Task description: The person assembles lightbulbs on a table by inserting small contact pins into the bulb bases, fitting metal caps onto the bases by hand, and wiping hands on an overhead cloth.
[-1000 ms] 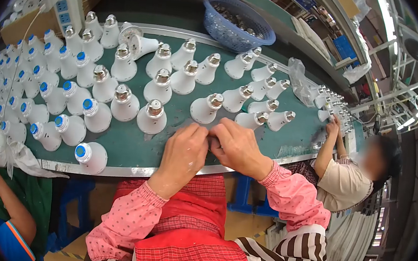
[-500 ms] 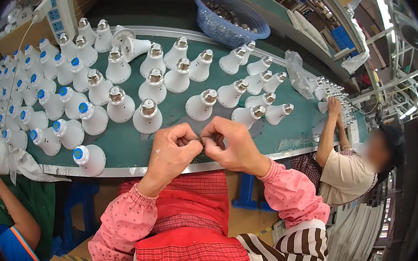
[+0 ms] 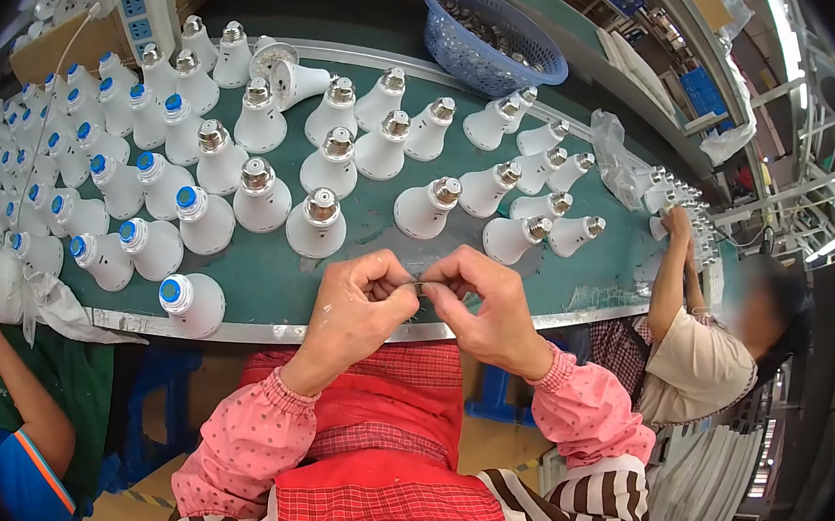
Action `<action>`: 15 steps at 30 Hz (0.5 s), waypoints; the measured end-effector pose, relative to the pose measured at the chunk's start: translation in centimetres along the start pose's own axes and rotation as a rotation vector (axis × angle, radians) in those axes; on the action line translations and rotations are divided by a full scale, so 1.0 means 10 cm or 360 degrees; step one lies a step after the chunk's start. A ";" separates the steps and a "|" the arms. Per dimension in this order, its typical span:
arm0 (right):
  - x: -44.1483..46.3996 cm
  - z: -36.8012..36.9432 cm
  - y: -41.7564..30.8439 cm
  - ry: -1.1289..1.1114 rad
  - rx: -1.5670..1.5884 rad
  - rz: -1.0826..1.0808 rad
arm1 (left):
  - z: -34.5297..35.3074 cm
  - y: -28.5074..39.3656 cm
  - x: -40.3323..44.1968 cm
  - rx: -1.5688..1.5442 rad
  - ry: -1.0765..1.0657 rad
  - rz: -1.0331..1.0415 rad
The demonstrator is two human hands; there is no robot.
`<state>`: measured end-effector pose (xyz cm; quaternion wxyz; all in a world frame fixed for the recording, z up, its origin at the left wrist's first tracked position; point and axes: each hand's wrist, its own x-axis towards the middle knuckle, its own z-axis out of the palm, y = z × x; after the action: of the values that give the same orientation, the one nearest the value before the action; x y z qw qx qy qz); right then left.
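Note:
My left hand (image 3: pixel 363 306) and my right hand (image 3: pixel 483 307) meet over the front edge of the table, both in a pinch. Between their fingertips runs a small, thin, dark wire-like piece (image 3: pixel 419 284), mostly covered by the fingers. Just beyond my hands stand white LED bulbs with metal screw caps; the nearest are one bulb (image 3: pixel 317 226) behind my left hand and another bulb (image 3: pixel 426 208) farther back. To the left, bulbs with blue-ringed necks (image 3: pixel 194 304) stand in a dense group.
A blue plastic basket (image 3: pixel 494 42) of small metal parts sits behind the table (image 3: pixel 379 242). Clear plastic bags (image 3: pixel 616 159) lie to the right. A power strip (image 3: pixel 133 2) rises at back left. Co-workers' arms reach in at the left (image 3: pixel 11 362) and right (image 3: pixel 672 275).
My fingertips have moved slightly apart, so more of the thin dark piece shows between them. The view has shifted a little; the bulbs appear to stay in place.

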<state>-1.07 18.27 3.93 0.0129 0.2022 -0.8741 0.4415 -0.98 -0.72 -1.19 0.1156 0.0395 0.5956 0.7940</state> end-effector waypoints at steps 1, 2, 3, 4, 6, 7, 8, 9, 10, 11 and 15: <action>0.01 0.02 0.01 -0.0008 -0.0013 -0.0026 | 0.00 0.01 -0.01 -0.0004 0.0003 0.0008; 0.01 0.03 -0.01 -0.0007 -0.0058 -0.0048 | 0.00 0.01 -0.02 -0.0008 0.0008 0.0015; 0.02 0.05 -0.03 -0.0007 -0.0100 -0.0068 | 0.00 0.00 -0.02 0.0023 0.0020 0.0032; 0.03 0.07 -0.04 -0.0004 -0.0142 -0.0087 | 0.00 -0.01 -0.02 0.0056 0.0029 0.0048; 0.08 0.09 -0.02 0.0034 -0.0688 -0.0521 | 0.01 -0.01 -0.01 0.0092 0.0051 0.0041; 0.10 0.11 -0.01 0.0055 -0.0959 -0.0731 | 0.03 0.00 -0.01 0.0095 0.0064 0.0016; 0.11 0.12 -0.01 0.0011 -0.0999 -0.0736 | 0.03 0.00 -0.01 0.0097 0.0073 -0.0006; 0.13 0.11 -0.03 -0.0033 -0.1045 -0.0747 | 0.02 0.00 -0.02 0.0120 0.0076 0.0000; 0.15 0.09 -0.05 -0.0080 -0.1096 -0.0765 | 0.01 0.01 -0.01 0.0138 0.0082 0.0014; 0.16 0.06 -0.09 -0.0082 -0.0835 -0.0594 | -0.02 0.01 -0.01 0.0153 0.0095 0.0030; 0.13 0.03 -0.14 -0.0059 0.0213 0.0076 | -0.18 0.09 -0.06 -0.0249 -0.0037 -0.0121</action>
<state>-1.75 16.82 5.03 -0.0273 0.1899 -0.8473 0.4953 -0.88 -2.75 -0.78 0.1553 0.0169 0.5313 0.8326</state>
